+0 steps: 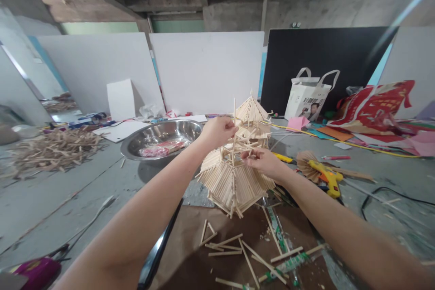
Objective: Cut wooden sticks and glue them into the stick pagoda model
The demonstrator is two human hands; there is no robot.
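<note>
A model pavilion of thin wooden sticks (234, 183) stands in front of me, with a wide, flared lower roof and an open stick frame above it. My left hand (219, 132) is closed at the top of that frame, its fingertips pinching a thin upright wooden stick (234, 108). Lower on the right side, my right hand (261, 162) has its fingers closed around a short stick of the frame, just above the roof; the fingertips partly hide it. Directly behind rises a pointed stick roof (251, 108) over another tier; whether it is a separate model I cannot tell.
A steel basin (129, 147) holding plastic-wrapped packets stands left, beyond it a heap of sticks (57, 149). Loose sticks (224, 253) lie on brown board nearby. To the right are a yellow glue gun (328, 176), cables, coloured paper and a white bag (306, 99).
</note>
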